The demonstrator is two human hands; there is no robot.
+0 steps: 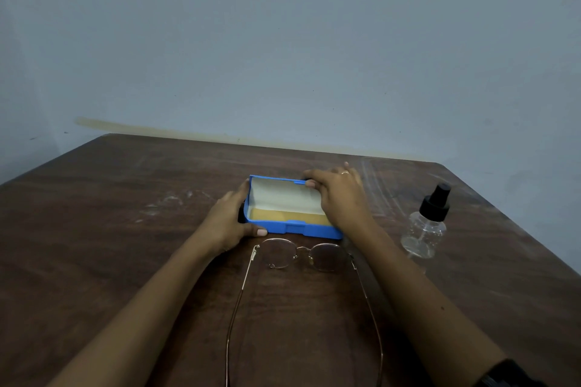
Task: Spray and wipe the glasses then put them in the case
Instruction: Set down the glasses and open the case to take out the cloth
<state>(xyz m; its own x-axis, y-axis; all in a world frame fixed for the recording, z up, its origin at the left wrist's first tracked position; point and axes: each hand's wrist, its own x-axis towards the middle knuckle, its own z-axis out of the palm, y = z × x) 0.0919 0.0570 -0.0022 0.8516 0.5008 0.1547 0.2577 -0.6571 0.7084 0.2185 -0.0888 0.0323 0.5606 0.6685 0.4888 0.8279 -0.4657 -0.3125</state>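
the brown table (103, 245) runs back to a plain blue-grey wall (283, 41), with pale smears (169, 201) on its left half. the left hand (228, 221) comes in from the lower left to the case (295, 227), which sits open in the middle of the table. just in front of it lie the glasses (279, 253), lenses toward the case, both temple arms unfolded and trailing back to the near edge between the two forearms. the right hand (341, 195) covers the right end of the case and hides that corner. well to the right stands the spray bottle (424, 231), upright and apart from everything.

the table has a dark wood grain with a dull sheen. the case is a hard, bright blue box; its lid stands up at the back with a white lining, and the base is lined in tan. the glasses have thin metal rims, rounded clear lenses and slim wire arms. the bottle is clear, rounded plastic with a black pump cap (437, 201).

the left hand grips the left end of the case, thumb pressed along the front wall, fingers wrapped behind. the right hand arches over the raised lid, fingertips curled onto its top edge, a ring (345, 172) on one finger. a dark band (509, 374) shows at the right forearm's lower end.
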